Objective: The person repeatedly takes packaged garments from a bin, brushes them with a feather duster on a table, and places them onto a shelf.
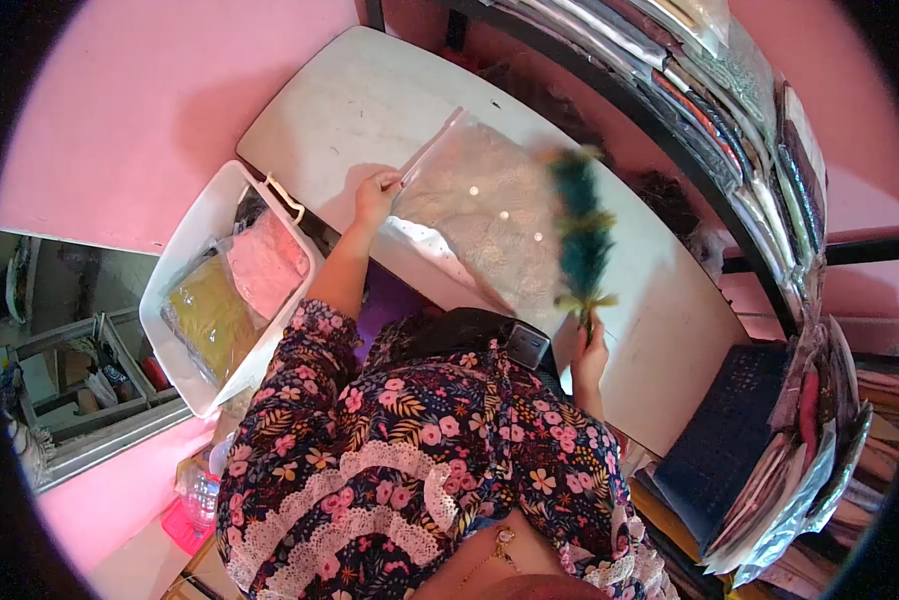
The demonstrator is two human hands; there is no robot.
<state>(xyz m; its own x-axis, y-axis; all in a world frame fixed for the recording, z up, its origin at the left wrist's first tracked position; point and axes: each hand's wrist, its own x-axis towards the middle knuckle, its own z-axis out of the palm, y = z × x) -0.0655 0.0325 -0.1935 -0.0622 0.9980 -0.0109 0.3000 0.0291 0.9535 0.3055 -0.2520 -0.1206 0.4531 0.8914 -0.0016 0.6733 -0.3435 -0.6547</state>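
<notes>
Head view: upper centre, clear bag (489,200) on table (319,110), edge pinched by left hand (376,197); right hand (589,354) closed round duster (582,230). Apparent step: dusting bag; next stroke calls for steady edge.

Apparently a clothing shop: plastic-bagged folded garments (714,115) crowd the shelving (704,190).
</notes>
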